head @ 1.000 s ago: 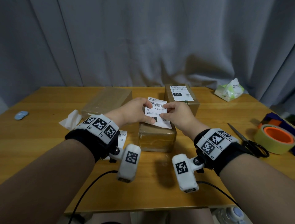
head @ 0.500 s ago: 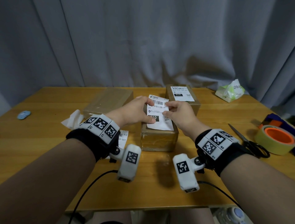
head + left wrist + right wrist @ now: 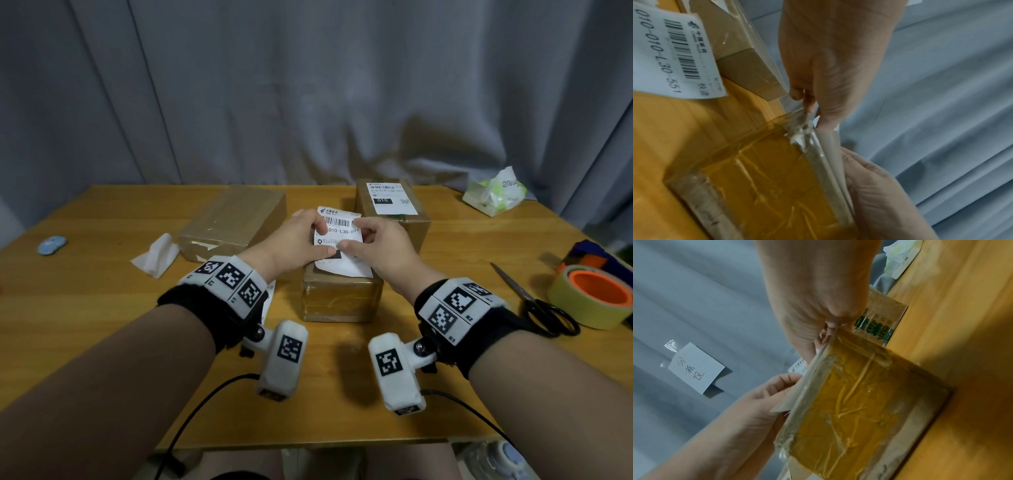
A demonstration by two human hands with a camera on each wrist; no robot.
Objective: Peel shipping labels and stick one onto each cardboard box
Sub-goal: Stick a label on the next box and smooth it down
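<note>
A white shipping label (image 3: 339, 236) with a barcode hangs over the top of the near taped cardboard box (image 3: 342, 298). My left hand (image 3: 325, 240) pinches its left side and my right hand (image 3: 352, 236) pinches its right side. The label's lower edge lies over the box top. In the left wrist view the left hand (image 3: 809, 104) holds the label edge above the box (image 3: 766, 178). The right wrist view shows the right hand (image 3: 830, 331) at the box's (image 3: 859, 402) far edge. A labelled box (image 3: 394, 209) stands behind; an unlabelled box (image 3: 233, 219) lies back left.
Another label sheet (image 3: 674, 56) lies on the table under my left wrist. A crumpled tissue (image 3: 157, 255) is at left, and a tissue pack (image 3: 493, 192) at back right. Scissors (image 3: 534, 301) and a tape roll (image 3: 596, 298) lie at right. A curtain hangs behind.
Both hands have stayed on the label over the near box. My fingers have shifted a little on the label, and its top edge has tipped slightly.
</note>
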